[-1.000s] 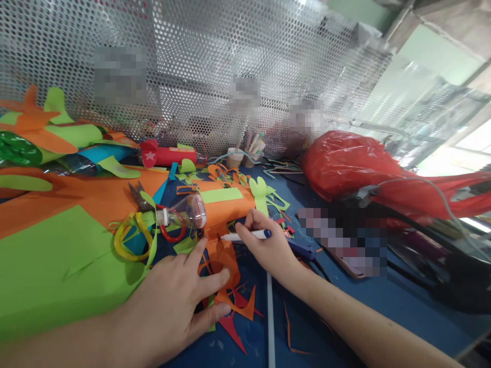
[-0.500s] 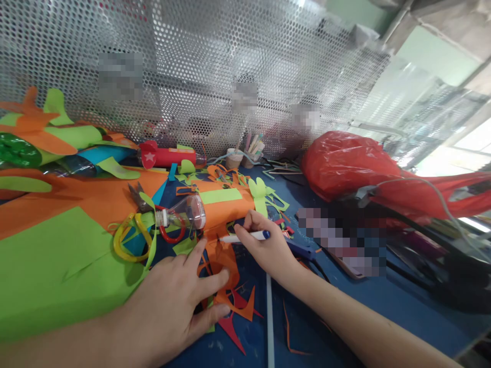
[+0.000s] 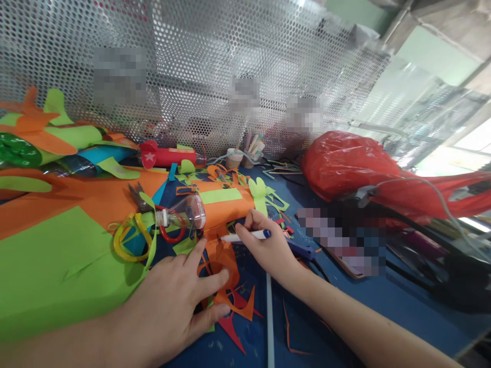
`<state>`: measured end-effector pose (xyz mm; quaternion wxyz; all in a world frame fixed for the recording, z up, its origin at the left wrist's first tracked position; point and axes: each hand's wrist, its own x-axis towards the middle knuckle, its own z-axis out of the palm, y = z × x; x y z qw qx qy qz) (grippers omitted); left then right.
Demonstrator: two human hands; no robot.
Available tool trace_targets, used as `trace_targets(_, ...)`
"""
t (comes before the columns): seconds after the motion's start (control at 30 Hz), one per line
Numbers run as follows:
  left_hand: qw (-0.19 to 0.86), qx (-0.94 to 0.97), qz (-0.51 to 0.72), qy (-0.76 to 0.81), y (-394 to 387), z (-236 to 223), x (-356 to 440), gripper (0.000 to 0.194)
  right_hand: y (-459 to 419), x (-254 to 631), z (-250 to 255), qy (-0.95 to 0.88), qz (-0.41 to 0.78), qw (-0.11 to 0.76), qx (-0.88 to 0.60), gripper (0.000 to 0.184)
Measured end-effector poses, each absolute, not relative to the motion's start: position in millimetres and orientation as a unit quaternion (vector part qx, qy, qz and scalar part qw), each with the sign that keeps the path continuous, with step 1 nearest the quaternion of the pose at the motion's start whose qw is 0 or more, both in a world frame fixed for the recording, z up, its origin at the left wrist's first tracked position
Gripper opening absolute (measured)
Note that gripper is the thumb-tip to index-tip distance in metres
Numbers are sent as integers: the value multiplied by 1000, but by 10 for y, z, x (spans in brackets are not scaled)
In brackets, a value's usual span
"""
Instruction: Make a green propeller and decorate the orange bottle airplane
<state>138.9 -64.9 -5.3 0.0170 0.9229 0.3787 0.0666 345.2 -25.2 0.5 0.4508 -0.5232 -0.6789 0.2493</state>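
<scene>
My right hand (image 3: 268, 250) grips a white marker (image 3: 241, 237) with a blue end, its tip at a cut piece of orange paper (image 3: 226, 258). Fingers spread, my left hand (image 3: 172, 296) rests over the left edge of that paper. Just beyond both hands lies a clear plastic bottle (image 3: 192, 210) on its side, wrapped in orange paper (image 3: 230, 208) with a green strip (image 3: 220, 196) along the top. Green paper fins (image 3: 259, 194) stand at its right end. Scissors (image 3: 117, 248) with yellow and red handles lie left of the bottle neck.
Green sheets (image 3: 69, 266) and orange sheets (image 3: 107, 197) cover the left. Decorated bottles, one red (image 3: 169, 156), lie behind. Cups of markers (image 3: 255, 148) stand by the perforated metal screen (image 3: 199, 56). At right are a glue gun (image 3: 301, 249), a phone (image 3: 355, 273) and a red plastic bag (image 3: 353, 163).
The marker and my right fingers have shifted very slightly over the orange paper. My left hand stays in place.
</scene>
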Motion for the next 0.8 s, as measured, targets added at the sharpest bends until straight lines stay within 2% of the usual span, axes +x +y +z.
trace_targets(0.43,28,924,58,378,-656,-7,1397,52,-262,3446,13,-671,257,466,-516,26)
trace_targets(0.63,25,926,63,372,-655,-20,1392,52,-316,3392,44,-692,301,446,-481,18)
trace_targets(0.8,29,925,66,373,-649,-17,1392,53,-314,3394,18,-691,301,443,-486,24)
